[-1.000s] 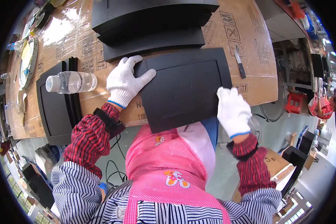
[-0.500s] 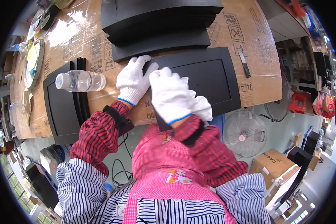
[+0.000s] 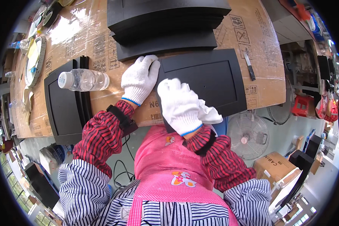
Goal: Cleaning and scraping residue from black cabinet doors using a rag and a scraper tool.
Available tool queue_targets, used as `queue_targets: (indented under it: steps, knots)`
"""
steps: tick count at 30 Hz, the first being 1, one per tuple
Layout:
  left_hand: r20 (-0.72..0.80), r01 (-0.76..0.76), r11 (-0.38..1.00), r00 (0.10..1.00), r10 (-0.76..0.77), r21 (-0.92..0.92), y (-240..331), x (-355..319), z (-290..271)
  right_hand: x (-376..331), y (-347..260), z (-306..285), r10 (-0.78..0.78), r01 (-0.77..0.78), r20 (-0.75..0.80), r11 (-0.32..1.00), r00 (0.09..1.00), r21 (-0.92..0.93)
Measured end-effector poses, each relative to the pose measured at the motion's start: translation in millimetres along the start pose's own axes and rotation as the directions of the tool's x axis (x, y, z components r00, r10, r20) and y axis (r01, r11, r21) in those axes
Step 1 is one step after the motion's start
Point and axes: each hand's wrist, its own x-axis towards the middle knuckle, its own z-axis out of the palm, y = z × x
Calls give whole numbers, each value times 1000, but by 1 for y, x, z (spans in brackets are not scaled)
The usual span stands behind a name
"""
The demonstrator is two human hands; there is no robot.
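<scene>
A flat black rectangular panel (image 3: pixel 211 81) with a raised frame lies at the near edge of the cardboard-covered table (image 3: pixel 101 37). My left hand (image 3: pixel 139 80), in a white knit glove, rests flat on the panel's left edge. Over the panel's near left part, my right hand (image 3: pixel 180 105), also gloved, presses a crumpled white cloth (image 3: pixel 210 113) against the surface. Red striped sleeves with black cuffs cover both forearms.
More black panels (image 3: pixel 165 22) are stacked just beyond. Further black frames (image 3: pixel 64 101) lie at the left, with a clear plastic bottle (image 3: pixel 82 80) lying on them. A utility knife (image 3: pixel 249 66) rests to the right. A floor fan (image 3: pixel 248 136) and a cardboard box (image 3: pixel 275 167) stand below the table's edge.
My right hand left the panel's near right corner and crossed to its left part with the cloth. The left hand stayed on the left edge.
</scene>
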Motion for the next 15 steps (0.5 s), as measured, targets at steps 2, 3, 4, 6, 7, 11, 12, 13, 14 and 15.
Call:
queue_targets:
  steps: [2, 3, 4, 6, 7, 11, 12, 13, 14, 15]
  knots:
    - [20, 17, 1000, 1000, -17, -8, -1, -1, -1, -13, 23, -14, -22, -10, 210, 988, 978, 151]
    - [22, 28, 1000, 999, -28, -3, -2, -2, -2, -14, 44, -21, -8, -4, 203, 998, 979, 61]
    - [26, 35, 999, 999, -35, 0, -1, -2, -4, -11, 76, -21, 39, -41, 187, 999, 982, 9]
    - [28, 40, 999, 999, -40, -11, 7, -1, -6, -3, 151, -23, 280, -264, 133, 956, 951, -125]
    - [36, 47, 999, 998, -47, -13, 8, 0, -6, 7, 155, -24, 408, -404, 2, 904, 913, -139]
    - [67, 54, 999, 996, -54, 0, 6, 2, -4, 29, 86, 4, 234, -225, 31, 957, 972, -181]
    - [71, 54, 999, 996, -54, 6, 1, -1, -1, 31, 54, 9, 170, -163, 39, 976, 985, -143]
    - [24, 25, 999, 999, -24, -25, -6, -3, 2, 36, 15, 14, 105, -101, 51, 992, 993, -82]
    - [-19, -11, 998, 1000, 10, -64, -10, -3, 6, 38, -7, 18, 46, -44, 61, 999, 997, -29]
    - [-17, -14, 998, 1000, 13, -60, -11, -2, 5, 38, -9, 19, 49, -48, 59, 999, 997, -25]
